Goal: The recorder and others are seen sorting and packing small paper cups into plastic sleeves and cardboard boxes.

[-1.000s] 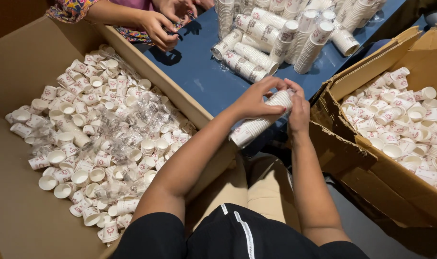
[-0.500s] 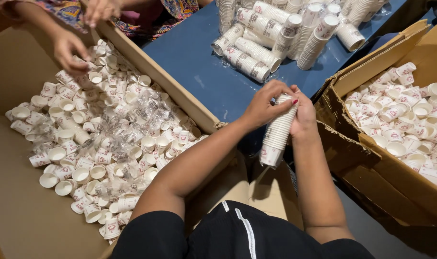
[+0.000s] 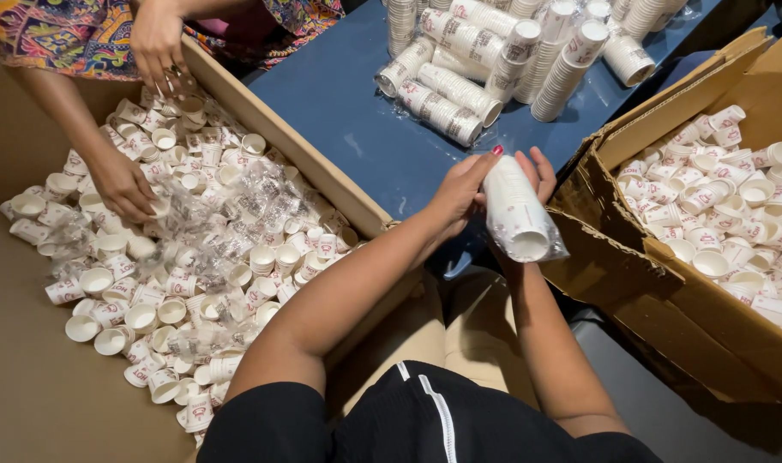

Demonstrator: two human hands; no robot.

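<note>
Holding: sleeved cup stack (image 3: 518, 214) is clamped between left hand (image 3: 460, 201) and right hand (image 3: 535, 176), above blue table (image 3: 357, 129) | risk: loose plastic sleeve could slip; cups might spill between the cardboard boxes (image 3: 631, 257)

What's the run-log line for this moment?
left hand: on sleeve top | right hand: behind sleeve | cup sleeve: wrapped, tilted, over blue table

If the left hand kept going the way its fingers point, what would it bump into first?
Probably the wrapped stacks of paper cups lying on the blue table; the left hand points up that way, though depth is unclear.
</note>
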